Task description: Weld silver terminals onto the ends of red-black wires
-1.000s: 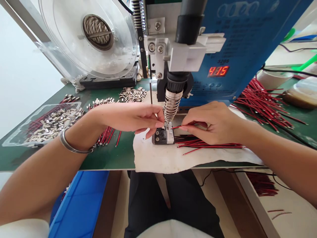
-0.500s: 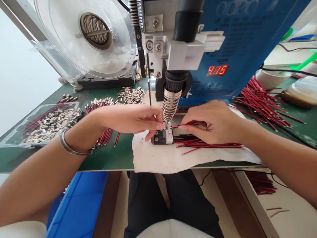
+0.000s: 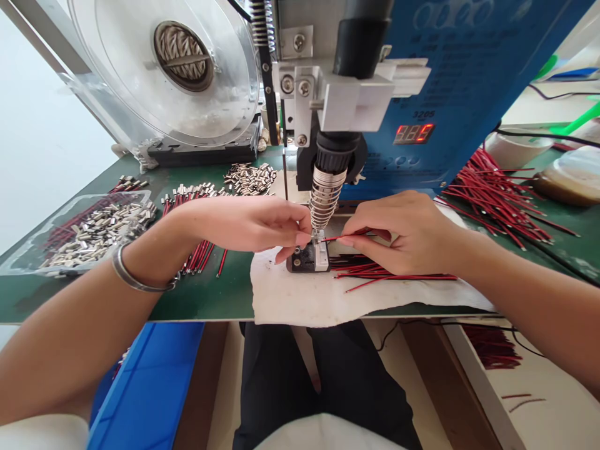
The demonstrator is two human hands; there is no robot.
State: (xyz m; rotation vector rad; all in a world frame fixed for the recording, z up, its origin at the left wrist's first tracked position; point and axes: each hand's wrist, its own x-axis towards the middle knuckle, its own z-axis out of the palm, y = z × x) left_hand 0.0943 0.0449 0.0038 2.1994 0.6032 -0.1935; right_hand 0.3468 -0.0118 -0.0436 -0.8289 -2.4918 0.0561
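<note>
Under the spring-wrapped tip [image 3: 325, 199] of a soldering machine [image 3: 417, 81], both hands meet at a small metal fixture [image 3: 321, 253]. My right hand [image 3: 398, 232] pinches a thin red and black wire [image 3: 332, 238] between thumb and fingers, its end reaching the fixture beneath the tip. On the fixture's left side, my left hand [image 3: 262, 226] is closed, thumb against fingers; whatever it pinches is too small to make out. Just below the right hand, a bunch of red and black wires [image 3: 375, 270] lies on a white cloth [image 3: 300, 300].
At left stands a clear plastic tray [image 3: 19, 265] of small metal connectors [image 3: 94, 234]. Wires with connectors [image 3: 199, 256] and a connector pile [image 3: 250, 179] lie behind my left arm. A large clear reel [image 3: 122, 69] stands behind. More red wires [image 3: 497, 200] are heaped at right.
Both hands stay almost in place at the fixture. The view has shifted very slightly, and the machine's red display digits look partly unlit now.
</note>
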